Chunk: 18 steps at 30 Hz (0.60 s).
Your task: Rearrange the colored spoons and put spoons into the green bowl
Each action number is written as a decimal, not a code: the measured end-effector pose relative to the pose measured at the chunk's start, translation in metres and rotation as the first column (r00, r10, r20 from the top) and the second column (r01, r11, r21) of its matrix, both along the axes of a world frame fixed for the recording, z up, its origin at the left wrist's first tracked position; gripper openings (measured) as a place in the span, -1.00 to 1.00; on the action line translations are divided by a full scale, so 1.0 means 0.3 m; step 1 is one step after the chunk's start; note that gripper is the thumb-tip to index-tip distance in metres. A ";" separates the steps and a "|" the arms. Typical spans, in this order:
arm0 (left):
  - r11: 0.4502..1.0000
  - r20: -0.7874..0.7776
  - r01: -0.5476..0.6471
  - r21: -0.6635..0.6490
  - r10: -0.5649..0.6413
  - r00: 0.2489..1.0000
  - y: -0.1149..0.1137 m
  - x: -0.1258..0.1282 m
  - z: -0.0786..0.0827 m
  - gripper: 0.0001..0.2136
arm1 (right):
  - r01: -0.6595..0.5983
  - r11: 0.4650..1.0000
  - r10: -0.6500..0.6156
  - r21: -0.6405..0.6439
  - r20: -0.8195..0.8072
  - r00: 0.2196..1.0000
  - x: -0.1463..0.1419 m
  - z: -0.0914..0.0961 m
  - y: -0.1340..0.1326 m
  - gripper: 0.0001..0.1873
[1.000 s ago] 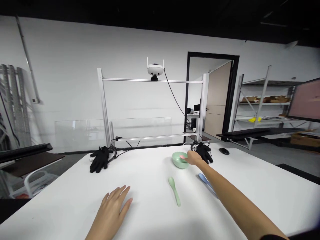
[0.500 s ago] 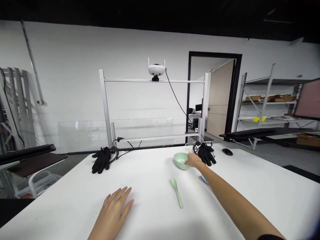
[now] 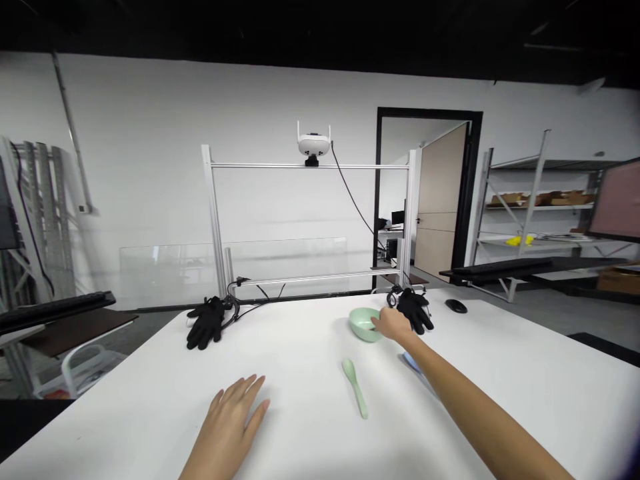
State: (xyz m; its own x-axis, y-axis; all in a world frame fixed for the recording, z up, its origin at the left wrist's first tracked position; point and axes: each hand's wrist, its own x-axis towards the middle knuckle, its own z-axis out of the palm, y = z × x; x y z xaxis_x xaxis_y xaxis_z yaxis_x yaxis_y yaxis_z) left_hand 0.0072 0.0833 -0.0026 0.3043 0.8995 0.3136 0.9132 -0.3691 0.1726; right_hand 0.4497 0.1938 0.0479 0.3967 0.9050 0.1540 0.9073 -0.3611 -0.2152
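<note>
My right hand [image 3: 396, 326] reaches far across the white table [image 3: 500, 360] to the right rim of a pale green bowl [image 3: 362, 323]. Its fingers are drawn together at the rim, and what they pinch is too small to make out. My left hand [image 3: 231, 419] lies flat on the table near me, fingers spread, holding nothing. A green spoon [image 3: 355, 387] lies between my two arms. The bowl of a blue spoon [image 3: 410, 361] shows from under my right forearm. A black glove [image 3: 415, 309] lies just behind my right hand.
A second black glove [image 3: 205, 322] with cables lies at the far left of the table. A black mouse [image 3: 456, 306] sits at the far right. An aluminium frame [image 3: 310, 165] carrying a white camera [image 3: 311, 142] stands along the back edge. Shelves and desks stand beyond.
A pink item seen in my right hand over the bowl a second ago no longer shows. The hand has drawn slightly back to the bowl's right rim. My left hand has stayed put.
</note>
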 end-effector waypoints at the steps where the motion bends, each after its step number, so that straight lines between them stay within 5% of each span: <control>1: 1.000 0.001 0.005 0.008 -0.005 1.000 0.001 0.001 0.000 -0.47 | -0.011 1.000 0.011 0.009 -0.001 1.000 0.002 0.002 -0.024 -0.52; 10: 1.000 -0.036 0.015 0.010 -0.015 0.999 -0.008 0.026 0.021 -0.46 | -0.278 0.922 0.284 0.268 0.015 0.959 -0.037 -0.030 -0.320 -0.43; 18: 1.000 -0.048 0.024 0.011 -0.024 0.999 -0.016 0.039 0.025 -0.44 | -0.324 0.917 0.333 0.231 0.002 0.943 -0.096 -0.121 -0.474 -0.32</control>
